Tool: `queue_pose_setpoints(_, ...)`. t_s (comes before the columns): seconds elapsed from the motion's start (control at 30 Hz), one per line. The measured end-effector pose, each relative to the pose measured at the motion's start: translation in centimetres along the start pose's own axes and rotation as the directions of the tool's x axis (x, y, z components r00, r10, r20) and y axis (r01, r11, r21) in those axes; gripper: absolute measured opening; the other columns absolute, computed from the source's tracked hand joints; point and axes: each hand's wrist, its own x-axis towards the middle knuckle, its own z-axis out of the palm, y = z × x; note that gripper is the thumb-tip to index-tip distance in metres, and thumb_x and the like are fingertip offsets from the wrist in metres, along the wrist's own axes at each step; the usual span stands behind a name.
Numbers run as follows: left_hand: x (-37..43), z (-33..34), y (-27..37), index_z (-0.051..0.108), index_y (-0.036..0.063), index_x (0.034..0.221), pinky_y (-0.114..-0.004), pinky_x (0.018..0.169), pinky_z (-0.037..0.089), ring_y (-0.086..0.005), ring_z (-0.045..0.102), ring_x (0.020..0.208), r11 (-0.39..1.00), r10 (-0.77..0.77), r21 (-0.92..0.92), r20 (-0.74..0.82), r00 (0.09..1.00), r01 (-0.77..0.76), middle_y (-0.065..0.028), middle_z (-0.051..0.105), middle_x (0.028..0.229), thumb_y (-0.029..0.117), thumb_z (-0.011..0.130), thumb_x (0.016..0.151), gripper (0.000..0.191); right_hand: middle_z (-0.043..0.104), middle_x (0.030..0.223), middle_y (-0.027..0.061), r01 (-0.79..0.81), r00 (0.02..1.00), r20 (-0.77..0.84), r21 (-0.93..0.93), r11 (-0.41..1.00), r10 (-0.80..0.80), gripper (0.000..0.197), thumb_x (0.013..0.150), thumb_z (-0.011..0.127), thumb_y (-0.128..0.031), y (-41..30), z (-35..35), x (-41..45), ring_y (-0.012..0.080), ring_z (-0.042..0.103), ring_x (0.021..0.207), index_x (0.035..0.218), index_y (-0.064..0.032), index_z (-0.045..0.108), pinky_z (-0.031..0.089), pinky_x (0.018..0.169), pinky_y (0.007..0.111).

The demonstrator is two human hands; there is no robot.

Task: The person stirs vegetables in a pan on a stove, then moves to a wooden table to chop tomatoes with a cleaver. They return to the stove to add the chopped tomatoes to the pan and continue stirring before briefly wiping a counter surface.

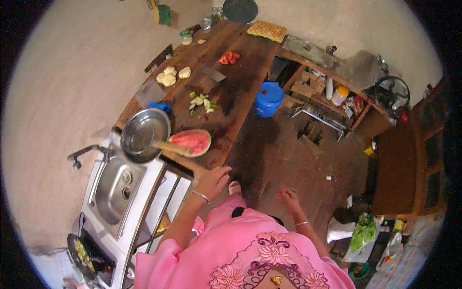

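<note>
My left hand (213, 182), with a bangle at the wrist, hangs by the near corner of the wooden counter (231, 104), loosely bent and holding nothing. Low over the floor, my right hand (288, 198) is slightly blurred and also holds nothing; its fingers are loosely curled. Closest to my left hand on the counter lies a cut watermelon (200, 141), red flesh up. A wooden utensil (175, 147) reaches across it to the rim of a metal bowl (144, 133). Pale green vegetable pieces (204, 103), peeled pale pieces (168, 76) and chopped red pieces (229, 57) lie farther along.
A steel sink (115, 195) with a black faucet (88, 151) is at left, with a pan of food (81, 253) below it. An egg tray (267, 31) sits at the counter's far end. On the floor stand a blue lidded bucket (270, 99) and, at right, leafy greens (364, 233).
</note>
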Motion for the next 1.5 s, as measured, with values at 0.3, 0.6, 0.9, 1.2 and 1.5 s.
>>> queue_pose_setpoints(0.3, 26.0, 3.7, -9.6, 0.047, 0.0025, 0.118, -0.028, 0.057, 0.047, -0.0136, 0.057, 0.067, 0.613, -0.544, -0.543, 0.238, 0.805, 0.574, -0.0085, 0.058, 0.084, 0.013, 0.052, 0.081, 0.039, 0.054, 0.08, 0.0008, -0.416, 0.853, -0.337, 0.026, 0.909, 0.4, 0.018, 0.085, 0.05, -0.027, -2.6, -17.7, 6.6, 0.0159, 0.058, 0.069, 0.091, -0.0097, 0.052, 0.046, 0.051, 0.028)
queue_pose_setpoints(0.6, 36.2, 8.3, -32.1, 0.038, -0.0001, 0.124, -0.042, 0.074, 0.046, -0.0315, 0.057, 0.084, 0.573, -0.783, 0.106, -0.22, 0.581, 0.812, -0.0169, 0.056, 0.099, 0.024, 0.058, 0.076, 0.057, 0.051, 0.076, -0.0007, 0.108, 0.994, 0.045, -0.158, 0.982, -0.102, 0.017, 0.086, 0.053, -0.028, -19.3, -26.0, 41.0, 0.0101, 0.047, 0.06, 0.091, -0.0112, 0.053, 0.038, 0.049, 0.026)
queue_pose_setpoints(0.9, 48.5, 7.7, -27.9, 0.023, 0.0016, 0.129, -0.043, 0.085, 0.044, -0.0363, 0.047, 0.105, 0.208, -0.873, -0.231, -0.482, 0.074, 0.95, -0.0204, 0.039, 0.123, 0.028, 0.065, 0.071, 0.076, 0.054, 0.105, 0.0077, 0.449, 0.867, 0.445, -0.505, 0.737, -0.223, 0.031, 0.086, 0.054, -0.022, -42.0, -5.4, 61.9, 0.0166, 0.051, 0.095, 0.11, -0.0026, 0.05, 0.042, 0.081, 0.03)
queue_pose_setpoints(1.2, 48.1, 4.6, -31.3, 0.046, -0.0034, 0.105, -0.036, 0.061, 0.048, -0.0221, 0.057, 0.07, 0.385, -0.922, -0.756, -0.344, 0.179, 0.53, -0.014, 0.057, 0.077, 0.012, 0.064, 0.066, 0.045, 0.047, 0.119, 0.0163, 0.662, 0.707, 0.608, -0.39, 0.64, -0.361, 0.042, 0.085, 0.054, -0.021, -42.4, 9.7, 72.9, 0.0264, 0.046, 0.109, 0.12, -0.0001, 0.042, 0.038, 0.091, 0.035)
queue_pose_setpoints(1.5, 50.9, 6.7, -34.8, 0.043, 0.0057, 0.123, -0.038, 0.063, 0.047, -0.0299, 0.061, 0.071, 0.559, -0.733, -0.451, -0.661, 0.161, 0.696, -0.0221, 0.06, 0.084, 0.016, 0.056, 0.081, 0.045, 0.032, 0.131, 0.0229, 0.934, 0.349, 0.786, -0.244, 0.262, -0.511, 0.073, 0.075, 0.065, -0.024, -43.6, 18.7, 81.0, 0.0374, 0.032, 0.12, 0.13, 0.0026, 0.025, 0.026, 0.101, 0.042)
